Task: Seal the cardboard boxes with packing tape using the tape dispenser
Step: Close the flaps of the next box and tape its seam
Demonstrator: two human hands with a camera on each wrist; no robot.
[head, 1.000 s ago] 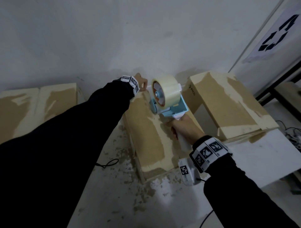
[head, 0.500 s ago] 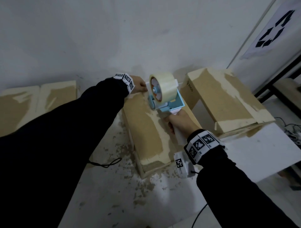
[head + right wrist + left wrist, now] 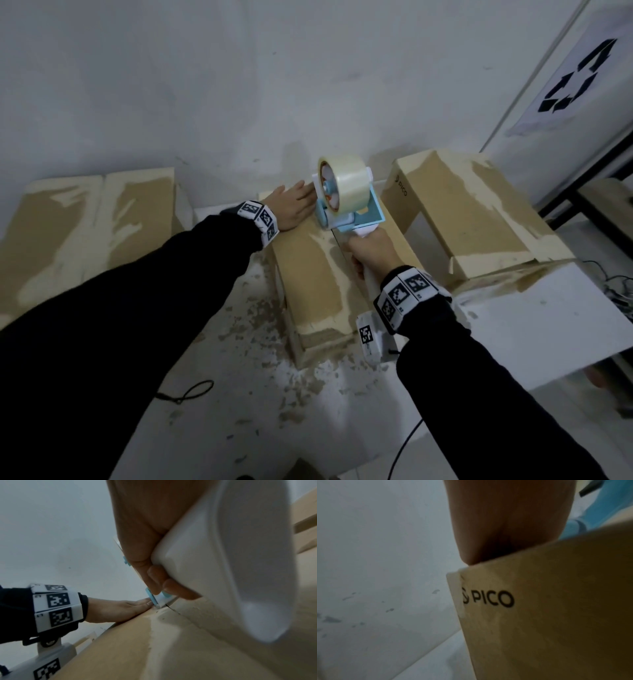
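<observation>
I am squeezing my right hand (image 3: 371, 251) around the tape dispenser (image 3: 346, 202) handle, atop the middle box (image 3: 315, 274). My left hand (image 3: 291, 209) is pressing flat beside it. The dispenser probably feels light and hard.

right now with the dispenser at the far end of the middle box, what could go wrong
The flat left hand lies right beside the light-blue tape dispenser, so its cutter could nick the fingers during the pull. The centre seam of the scuffed brown middle cardboard box may be missed, since the right hand has its grip on the white handle at an angle.
</observation>
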